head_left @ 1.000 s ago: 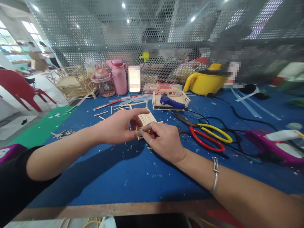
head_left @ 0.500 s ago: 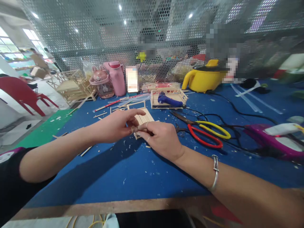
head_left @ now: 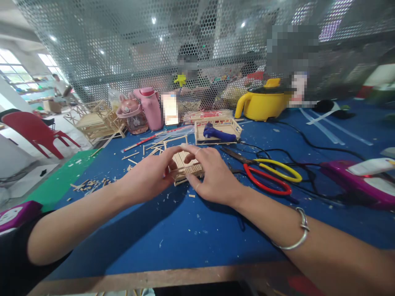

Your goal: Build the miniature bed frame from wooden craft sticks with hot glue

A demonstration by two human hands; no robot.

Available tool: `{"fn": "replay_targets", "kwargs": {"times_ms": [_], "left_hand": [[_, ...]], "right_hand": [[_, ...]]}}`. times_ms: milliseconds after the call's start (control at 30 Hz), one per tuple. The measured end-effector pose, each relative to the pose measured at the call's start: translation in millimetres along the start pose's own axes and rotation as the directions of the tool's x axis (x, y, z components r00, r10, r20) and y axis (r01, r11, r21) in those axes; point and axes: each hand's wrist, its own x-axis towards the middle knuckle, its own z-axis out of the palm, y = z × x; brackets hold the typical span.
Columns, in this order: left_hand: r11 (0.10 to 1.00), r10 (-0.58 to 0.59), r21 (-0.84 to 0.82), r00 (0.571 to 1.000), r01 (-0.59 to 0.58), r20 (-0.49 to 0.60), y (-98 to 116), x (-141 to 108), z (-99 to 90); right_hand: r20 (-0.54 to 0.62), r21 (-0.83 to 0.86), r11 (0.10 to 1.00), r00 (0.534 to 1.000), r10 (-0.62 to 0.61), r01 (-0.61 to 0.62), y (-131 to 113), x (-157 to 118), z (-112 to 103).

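Note:
A small model built of thin wooden sticks [head_left: 180, 160] lies on the blue tabletop, with a slatted seat and an upright frame at its back. My left hand [head_left: 148, 174] is at its left side, thumb and fingers closed on the end of a thin wooden stick [head_left: 185, 167] that crosses the front of the model. From the right, my right hand [head_left: 216, 174] curves over the model and closes round the stick's other end, thumb low at the model's front edge. The fingertips of both hands are partly hidden.
Scissors [head_left: 268, 174] with red and yellow handles lie to the right. Behind them a blue glue gun [head_left: 219, 133] rests on a stick tray [head_left: 197, 139], its cord trailing right. Stick offcuts [head_left: 89, 185] lie left. A yellow pot [head_left: 267, 107], phone [head_left: 171, 109] and pink bottle [head_left: 151, 111] stand behind.
My fingertips were together at the model's front left; now my hands are apart, with the stick stretched across its front. My right hand has shifted slightly right.

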Motion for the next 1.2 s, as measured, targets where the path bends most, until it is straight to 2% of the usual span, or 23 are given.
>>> {"fn": "replay_targets", "kwargs": {"times_ms": [167,333,567,800,967,1200], "left_hand": [[0.993,-0.076,0.095,0.997,0.073,0.025,8.8,2.2,-2.8],[0.989,-0.044,0.143,0.999,0.040,0.026,9.8,2.3,-2.0],[0.992,-0.051,0.114,0.998,0.047,0.040,7.4,1.3,-1.2],[0.995,-0.065,0.081,0.997,0.061,0.044,5.0,0.9,-0.4],[0.998,-0.026,0.060,0.999,0.024,0.030,3.0,-0.3,0.6],[0.995,-0.030,0.098,0.999,0.027,0.033,6.2,0.2,-1.2]], "right_hand": [[0.012,0.049,0.997,0.998,0.054,-0.055,1.3,0.1,4.9],[0.019,0.096,0.989,0.994,0.108,-0.109,-1.6,-1.9,3.9],[0.027,0.104,0.985,0.991,0.133,-0.135,-4.5,-3.1,4.6],[0.031,0.116,0.985,0.992,0.122,-0.125,-3.8,-3.1,4.5],[0.034,0.117,0.986,0.992,0.118,-0.122,-3.1,-4.0,5.4],[-0.068,0.062,0.996,0.995,0.069,-0.064,-7.1,-2.0,7.2]]}}
